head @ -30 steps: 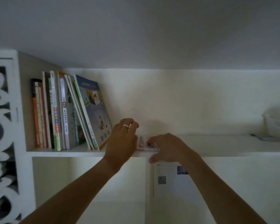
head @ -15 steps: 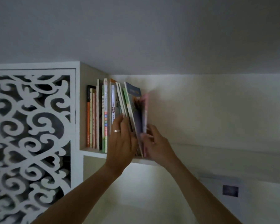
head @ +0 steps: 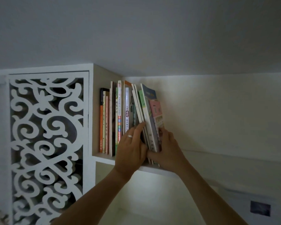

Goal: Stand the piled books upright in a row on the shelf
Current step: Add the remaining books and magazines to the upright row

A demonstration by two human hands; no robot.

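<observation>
While the pink book (head: pixel 156 111) stands at the right end of the row (head: pixel 120 117) on the shelf (head: pixel 154 170), it is not yet settled: it and the blue-covered book (head: pixel 148 95) beside it lean left against the thin volumes next to them, and the upright spines further left fill the corner against the cabinet wall. The right hand (head: pixel 166 151) is wrapped around the lower outer side of the pink book, fingers curled onto its cover and thumb under the bottom edges, pressing it toward the row. The left hand (head: pixel 131 150), wearing a ring, lies with fairly straight fingers against the leaning books from the front and left, steadying them; it does not seem to close around anything. By my reading the task is near its end, since no pile shows on the visible stretch of shelf, though the shelf further right is out of frame. What looks left is squaring the leaning books upright and letting go. A carved white lattice panel (head: pixel 45 143) sits to the left.
</observation>
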